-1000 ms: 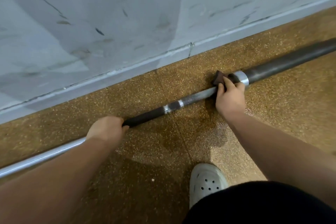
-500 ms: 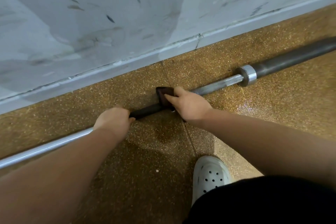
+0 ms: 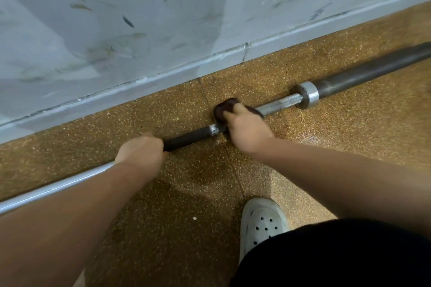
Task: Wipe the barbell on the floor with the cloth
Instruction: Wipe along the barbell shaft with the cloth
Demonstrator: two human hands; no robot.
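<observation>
The barbell lies on the brown speckled floor, running from lower left to upper right, close to the wall. A silver collar joins the thin shaft to the thick dark sleeve. My right hand presses a dark brown cloth around the shaft, left of the collar. My left hand is closed around the shaft further left, over the dark knurled part. The cloth is mostly hidden under my fingers.
A pale grey scuffed wall with a baseboard runs just behind the bar. My foot in a white perforated clog stands on the floor below my right arm. Black shorts fill the lower right corner.
My right hand slid the cloth left along the shaft from the collar toward my left hand, then back a little to the right. My left hand kept its grip.
</observation>
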